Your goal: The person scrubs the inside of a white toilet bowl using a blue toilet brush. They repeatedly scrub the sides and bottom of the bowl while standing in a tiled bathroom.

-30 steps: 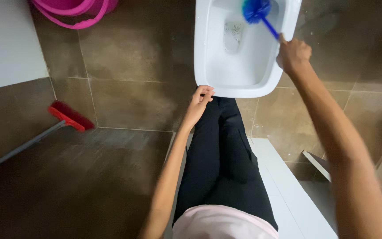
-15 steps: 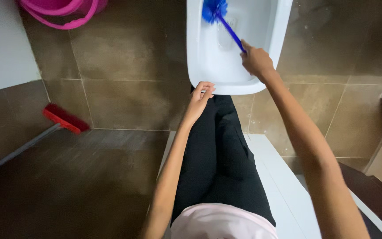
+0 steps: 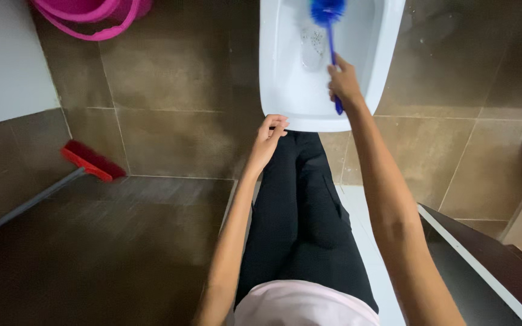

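Toilet brush, blue, is at the top of the frame, inside the white toilet bowl. Its bushy blue head sits high in the bowl, close to the far end, and its thin blue stick runs down to the right hand. That hand is closed tight around the stick, near the stick's lower end, just above the bowl's near rim. The left hand holds nothing. Its fingers are curled loosely, and it hangs just below the bowl's near rim, maybe touching it, I cannot tell. Black trousers fill the middle of the frame under the bowl.

To scrub well, I think the right hand should hold the stick firmly so the brush does not slip or twist. The bushy head should press on the white wall and rub all the way round, and also down in the hole where the small dark specks show. Slow strokes would be best, so dirty water does not splash out onto the brown floor tiles.

A pink bucket sits in the upper left corner. A red broom with a grey stick lies on the floor at the left side, well apart from the bowl.
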